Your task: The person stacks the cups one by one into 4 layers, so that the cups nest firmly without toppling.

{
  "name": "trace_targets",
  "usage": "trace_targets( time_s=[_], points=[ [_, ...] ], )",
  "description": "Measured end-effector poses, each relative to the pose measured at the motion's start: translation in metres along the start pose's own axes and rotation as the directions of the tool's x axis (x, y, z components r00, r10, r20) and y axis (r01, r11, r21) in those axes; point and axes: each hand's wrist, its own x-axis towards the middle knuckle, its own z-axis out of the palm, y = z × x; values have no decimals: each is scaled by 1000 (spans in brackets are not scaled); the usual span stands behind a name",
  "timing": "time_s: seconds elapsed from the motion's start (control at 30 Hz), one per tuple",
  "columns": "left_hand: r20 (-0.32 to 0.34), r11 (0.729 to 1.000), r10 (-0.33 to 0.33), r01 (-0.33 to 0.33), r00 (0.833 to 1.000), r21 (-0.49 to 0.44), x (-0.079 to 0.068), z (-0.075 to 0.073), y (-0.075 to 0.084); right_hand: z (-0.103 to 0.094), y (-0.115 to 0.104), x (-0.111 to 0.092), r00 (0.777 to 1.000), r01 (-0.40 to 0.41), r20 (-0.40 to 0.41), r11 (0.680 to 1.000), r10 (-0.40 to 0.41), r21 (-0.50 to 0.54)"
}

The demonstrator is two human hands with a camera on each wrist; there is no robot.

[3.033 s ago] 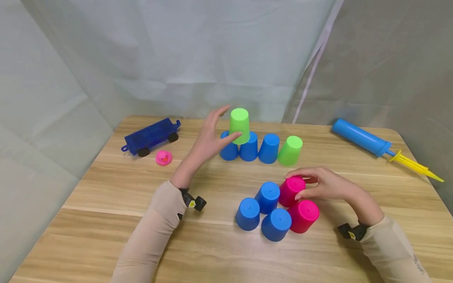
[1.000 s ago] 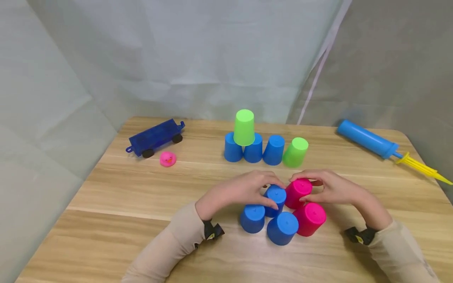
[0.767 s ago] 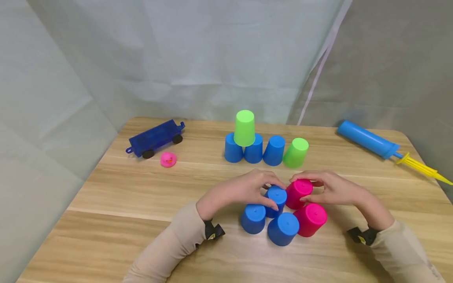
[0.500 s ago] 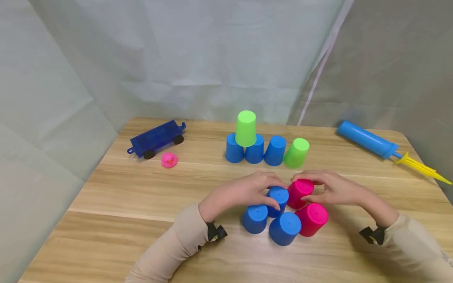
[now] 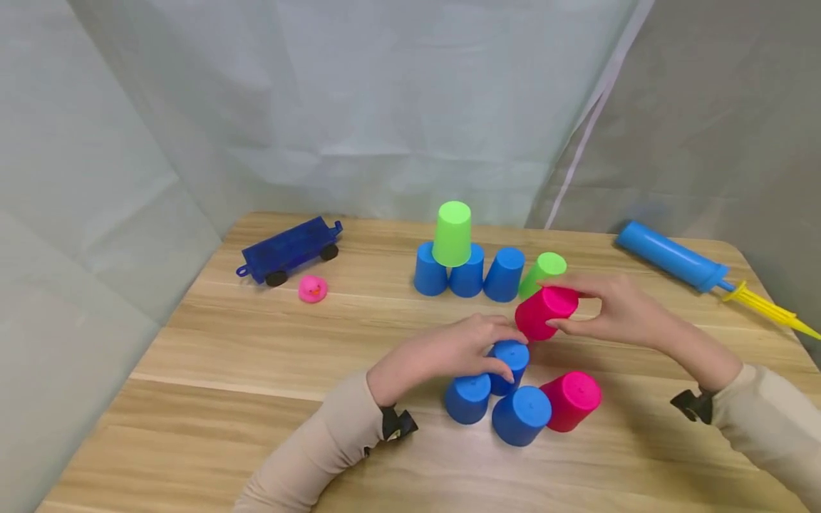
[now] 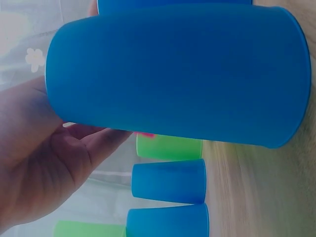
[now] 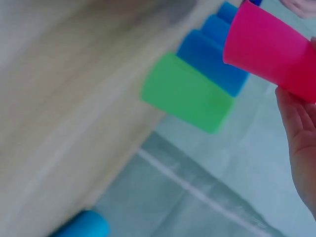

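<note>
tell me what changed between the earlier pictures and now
The right hand has raised its pink cup off the table, toward the back row. The left hand moved from the upper green cup, nearer the person, to hold a front blue cup. The other cups, trailer, duck and pump stayed put.

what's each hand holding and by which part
Right hand: the tilted pink cup, by its sides near the base. Left hand: a blue cup, likewise.

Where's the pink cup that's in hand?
Head view, right of centre: the right hand holds the pink cup tilted, partly hiding the lower green cup.
</note>
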Motion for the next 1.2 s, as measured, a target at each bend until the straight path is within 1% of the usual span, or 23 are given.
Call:
trace_targets(
  time_s=[0.1,0.2,0.4,0.53,0.63,0.7,0.93,1.2],
  points=[
    [-1,1000,-2,2,1000,-2,0,0,0,-6,-2,16,997,66,-49,997,-68,-42],
    [4,1000,-2,2,1000,21,0,0,2,-10,-4,30,996,72,-41,996,-74,-44],
    [-7,998,0,0,1000,56,-1,0,1,-15,1,58,999,9,44,1000,-9,-1],
    [-15,999,12,-11,1000,51,-1,1,-1,-16,8,72,1000,-11,22,1000,11,-2],
    [-8,999,10,-9,1000,49,0,1,-1,-15,13,79,1000,-27,-14,999,27,-17],
    [-5,999,4,-3,1000,47,0,2,0,-13,16,83,999,-40,-24,999,39,-17],
    [-4,998,-6,7,1000,57,3,3,2,-7,22,97,996,-87,-12,996,87,-6],
    [-5,998,-13,14,1000,60,7,3,4,-3,26,104,994,-109,-12,994,109,-10]
  ],
)
